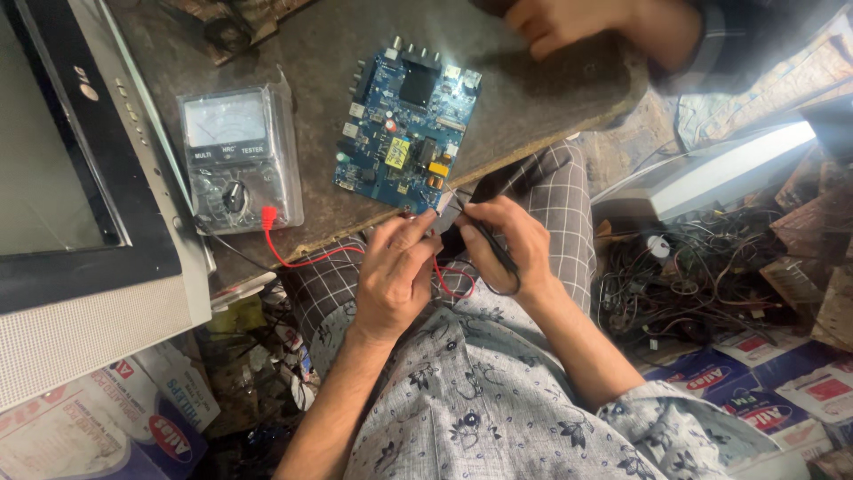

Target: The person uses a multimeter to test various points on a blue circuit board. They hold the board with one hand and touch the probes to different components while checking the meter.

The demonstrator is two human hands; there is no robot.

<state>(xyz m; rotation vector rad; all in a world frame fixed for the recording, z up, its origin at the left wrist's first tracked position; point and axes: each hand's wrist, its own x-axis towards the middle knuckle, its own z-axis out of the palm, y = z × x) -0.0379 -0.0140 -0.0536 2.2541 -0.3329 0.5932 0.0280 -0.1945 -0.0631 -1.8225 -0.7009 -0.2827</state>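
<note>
- Blue circuit board [407, 124]: lies flat on the worn table [533, 98], component side up, its near corner close to the table's front edge and just beyond both hands.
- Analogue multimeter [236, 160]: rests to the left of the board in a clear cover; a red lead [306, 258] is plugged in at its lower corner and droops over the table edge toward the hands.
- Stage of work, judged from the layout: the meter is set out and wired, and the probes are in hand at the board's near corner. Whether a tip touches the board cannot be told, and the meter's needle is too small to read.
- Right hand [506, 244]: its grip is closed around a black probe [493, 244], held like a pen, thumb and forefinger near the tip, which points at the board's corner; the wrist is bent inward over the lap.
- Left hand [395, 271]: fingers drawn together in a narrow pinch at the board's near corner; what the grip holds is hidden, though the red lead runs up to it.
- Another person's hand [560, 22]: rests on the far edge of the table, apart from the board.
- Grey monitor [80, 178]: stands at the left, beside the meter.
- Tangle of cables [684, 276]: heaped on the floor to the right.
</note>
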